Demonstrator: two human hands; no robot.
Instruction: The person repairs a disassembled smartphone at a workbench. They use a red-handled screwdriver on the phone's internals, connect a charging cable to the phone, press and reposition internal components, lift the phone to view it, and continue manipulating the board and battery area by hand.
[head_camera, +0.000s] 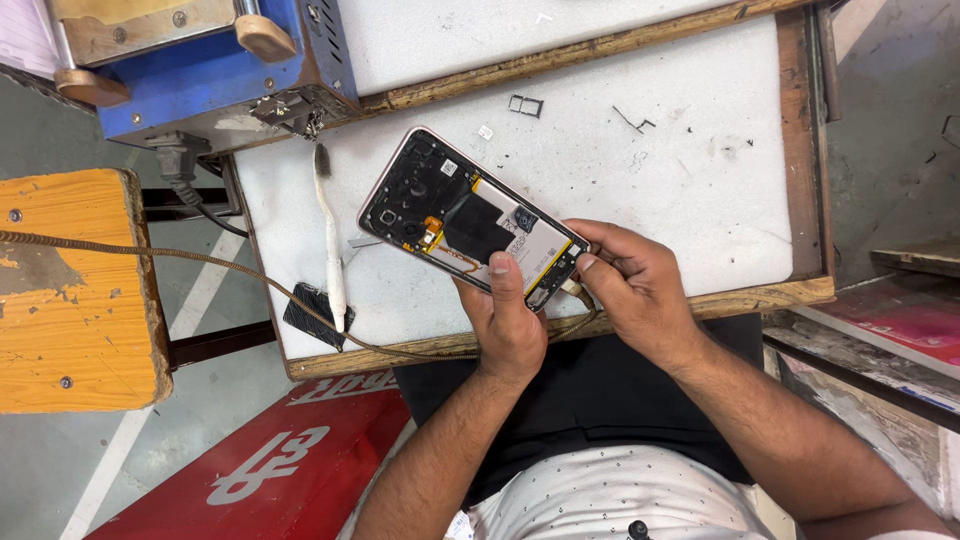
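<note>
An opened smartphone (460, 215) with its back cover off lies tilted over the white work surface (620, 170), showing a black battery and circuit parts inside a pink frame. My left hand (505, 320) holds the phone from below, thumb pressed on its lower edge. My right hand (635, 285) pinches the phone's bottom end, where a braided cable (300, 300) plugs in.
A white toothbrush (332, 240) lies left of the phone, beside a small black pad (312, 315). A metal card tray (526, 104) and small bits rest farther back. A blue machine (210, 70) stands at top left, an orange wooden stool (70, 290) at left.
</note>
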